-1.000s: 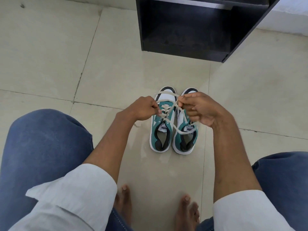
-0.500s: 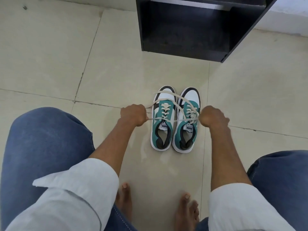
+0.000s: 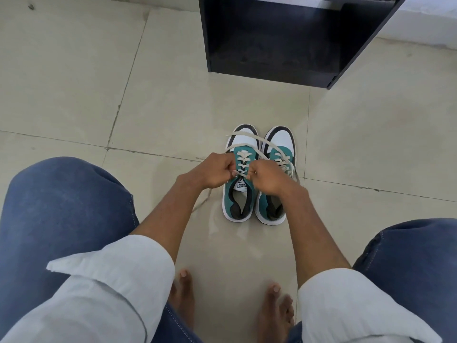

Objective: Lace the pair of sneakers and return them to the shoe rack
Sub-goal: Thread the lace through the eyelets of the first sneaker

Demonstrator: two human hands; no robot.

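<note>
Two teal, white and black sneakers stand side by side on the floor, toes pointing away from me: the left sneaker (image 3: 238,201) and the right sneaker (image 3: 280,144). Cream laces (image 3: 243,158) cross the left sneaker's eyelets, and loose lace loops lie over both toes. My left hand (image 3: 215,173) and my right hand (image 3: 265,175) are close together above the left sneaker's tongue, each pinching an end of its lace. My right hand covers the middle of the right sneaker.
A black shoe rack (image 3: 279,38) with an open bottom shelf stands on the beige tiled floor just beyond the sneakers. My knees in blue jeans flank the scene, and my bare feet (image 3: 183,293) rest near the bottom.
Half a second ago my hands were spread wide apart, pulling the lace taut. Now they have come together over the left sneaker's tongue, still holding the lace ends.
</note>
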